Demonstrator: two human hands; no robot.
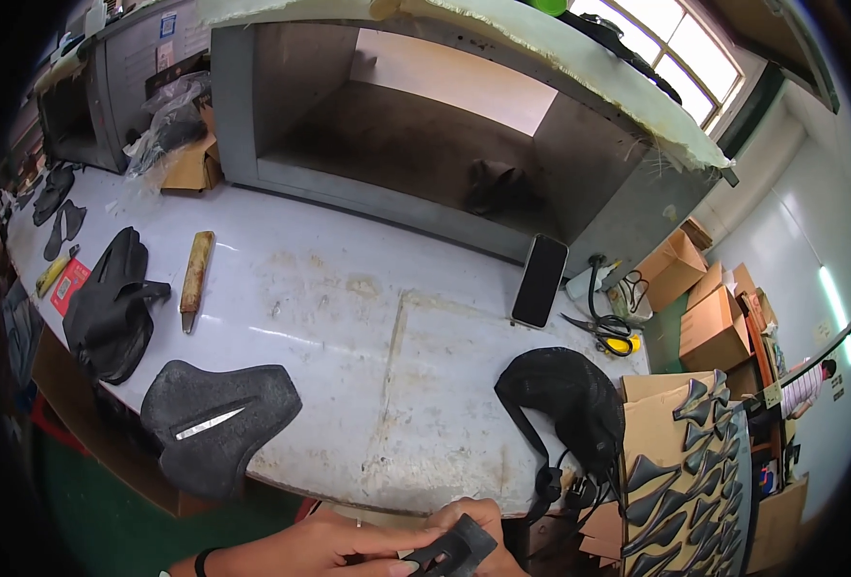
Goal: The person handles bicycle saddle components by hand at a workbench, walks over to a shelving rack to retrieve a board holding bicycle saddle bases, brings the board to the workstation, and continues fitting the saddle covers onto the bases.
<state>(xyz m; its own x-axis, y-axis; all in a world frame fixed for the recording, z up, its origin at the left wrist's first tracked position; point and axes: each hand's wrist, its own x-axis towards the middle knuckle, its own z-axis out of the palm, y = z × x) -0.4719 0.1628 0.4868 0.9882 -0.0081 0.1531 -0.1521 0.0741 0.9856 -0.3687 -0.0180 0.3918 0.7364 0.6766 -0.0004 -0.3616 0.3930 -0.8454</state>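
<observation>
At the table's near edge, both my hands are together on a black piece with a slot (466, 546), cut off by the lower edge of the picture. My left hand (334, 546) comes in from the left, a black band on its wrist, fingers closed on the piece. Behind the piece, my right hand (488, 519) is curled against it; its fingers are partly hidden. To the left lies a dark grey saddle-shaped pad (190, 399) with a narrow slit in its middle. A black cap-like cloth item with cords (570, 404) lies to the right of my hands.
On the white table (329, 365) lie a wooden-handled tool (197, 274), a black fabric bundle (113, 313), a phone (541, 281) and black scissors (603, 329). A grey open-fronted cabinet (238, 115) stands behind. Several black bicycle saddles (656, 505) cover cardboard at right; cartons (709, 327) are beyond.
</observation>
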